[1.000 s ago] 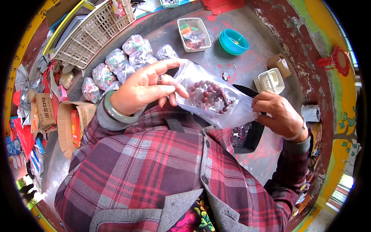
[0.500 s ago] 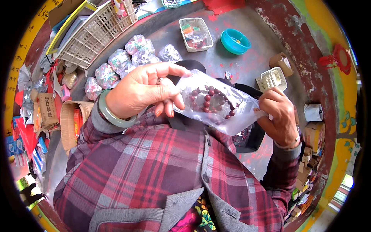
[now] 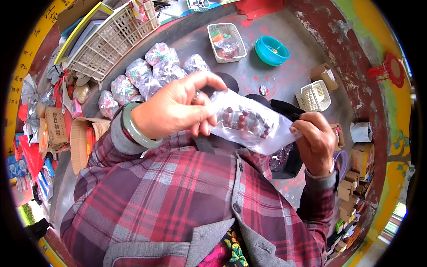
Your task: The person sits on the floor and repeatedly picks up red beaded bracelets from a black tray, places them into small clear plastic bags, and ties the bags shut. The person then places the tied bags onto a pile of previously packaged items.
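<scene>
A clear plastic bag [image 3: 262,138] is stretched between my two hands, in front of my chest. Inside it lies a bracelet of dark red beads [image 3: 241,119], seen through the film. My left hand [image 3: 178,107], with a pale green bangle on its wrist, pinches the bag's left end between thumb and fingers. At the other end, the fingers of my right hand [image 3: 315,140] are closed on the bag's corner. Below the bag, partly hidden by it, a black container [image 3: 291,167] holds more dark beaded pieces.
Several filled clear bags [image 3: 162,71] sit on the floor at the far left, by a large cream crate [image 3: 106,42]. Farther off are a white basket [image 3: 242,55] and teal basins [image 3: 272,51]. Another white basket [image 3: 315,96] stands at right; cardboard boxes [image 3: 362,160] line the wall.
The bag has shifted slightly and its film looks cloudier over the beads. My left hand has moved a little right, my right hand slightly left and down. Both keep their hold.
</scene>
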The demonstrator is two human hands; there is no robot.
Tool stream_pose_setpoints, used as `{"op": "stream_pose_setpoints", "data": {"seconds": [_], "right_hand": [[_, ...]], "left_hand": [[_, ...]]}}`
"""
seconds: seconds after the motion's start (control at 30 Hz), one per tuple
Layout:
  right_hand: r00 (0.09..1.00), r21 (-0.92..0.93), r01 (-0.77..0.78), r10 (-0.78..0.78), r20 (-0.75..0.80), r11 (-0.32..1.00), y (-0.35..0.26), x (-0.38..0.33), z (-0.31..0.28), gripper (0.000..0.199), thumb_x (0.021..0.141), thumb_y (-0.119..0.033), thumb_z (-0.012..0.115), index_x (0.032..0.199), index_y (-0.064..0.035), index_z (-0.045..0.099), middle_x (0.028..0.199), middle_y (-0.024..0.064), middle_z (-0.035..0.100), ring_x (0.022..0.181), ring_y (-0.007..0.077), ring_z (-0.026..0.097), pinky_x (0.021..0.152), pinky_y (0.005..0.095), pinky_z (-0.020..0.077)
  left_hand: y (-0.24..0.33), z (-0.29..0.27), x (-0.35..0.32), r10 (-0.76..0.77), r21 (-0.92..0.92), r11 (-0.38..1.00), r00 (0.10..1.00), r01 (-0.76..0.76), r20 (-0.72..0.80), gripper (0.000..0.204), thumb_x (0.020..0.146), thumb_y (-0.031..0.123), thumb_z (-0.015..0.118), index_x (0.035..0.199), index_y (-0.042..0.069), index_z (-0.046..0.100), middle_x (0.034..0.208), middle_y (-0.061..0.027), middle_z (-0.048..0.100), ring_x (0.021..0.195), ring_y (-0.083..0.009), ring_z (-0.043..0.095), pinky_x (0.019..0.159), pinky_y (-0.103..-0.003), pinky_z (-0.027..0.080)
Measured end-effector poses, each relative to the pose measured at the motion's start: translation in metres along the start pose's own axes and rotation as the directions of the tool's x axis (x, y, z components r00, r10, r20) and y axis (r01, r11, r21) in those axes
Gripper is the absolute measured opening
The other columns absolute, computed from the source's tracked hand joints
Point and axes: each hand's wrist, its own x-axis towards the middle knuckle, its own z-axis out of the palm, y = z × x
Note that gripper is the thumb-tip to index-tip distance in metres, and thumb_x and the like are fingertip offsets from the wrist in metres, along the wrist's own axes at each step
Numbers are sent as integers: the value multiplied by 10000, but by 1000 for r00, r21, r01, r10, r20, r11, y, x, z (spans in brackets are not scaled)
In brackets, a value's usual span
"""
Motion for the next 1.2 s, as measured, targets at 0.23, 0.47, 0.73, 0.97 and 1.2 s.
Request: {"op": "stream_pose_setpoints", "data": {"seconds": [0.23, 0.47, 0.73, 0.97, 1.2], "right_hand": [[936, 214, -340, 352, -18, 916, 7, -6, 5, 132, 706, 63, 579, 829, 21, 602, 691, 82, 590, 592, 136, 564, 549, 238, 442], [902, 359, -423, 425, 78, 832, -14, 18, 16, 127, 687, 27, 598, 812, 5, 610, 668, 59, 590, 585, 82, 551, 543, 215, 434], [869, 557, -493, 408, 281, 668, -15, 29, 28, 230, 722, 12, 637, 943, -10, 581, 684, -2, 536, 573, 37, 481, 512, 199, 397], [859, 723, -464, 459, 226, 513, -5, 0, 50, 462, 686, -16, 727, 1112, 7, 547, 979, 14, 539, 622, 8, 452, 515, 158, 381], [661, 832, -554, 594, 458, -25, -16, -9, 68, 227, 787, -84, 648, 999, -8, 613, 726, -10, 568, 462, 30, 441, 403, 169, 334]], "left_hand": [[3, 1, 13, 66, 1, 998, 996, -66, 63, 255, 880, 97, 490, 1102, -29, 490, 844, -109, 606, 693, -119, 606, 552, -190, 477], [-3, 29, 54, 4, -26, 1000, 987, 0, 159, 569, 806, 43, 610, 1311, 27, 349, 719, -23, 576, 619, -65, 556, 561, -196, 466], [-24, 46, 70, -28, -29, 999, 995, 31, 100, 154, 850, 137, 570, 931, 15, 616, 690, -23, 580, 546, -53, 524, 485, -184, 423], [-23, 44, 69, 54, -51, 997, 999, -54, -2, 142, 872, 137, 549, 871, 19, 629, 659, -22, 594, 504, -51, 517, 450, -181, 416], [-26, 44, 71, 99, 56, 994, 994, -97, -43, 102, 854, 71, 551, 861, 5, 629, 671, -24, 588, 526, -43, 514, 460, -181, 412]]}}
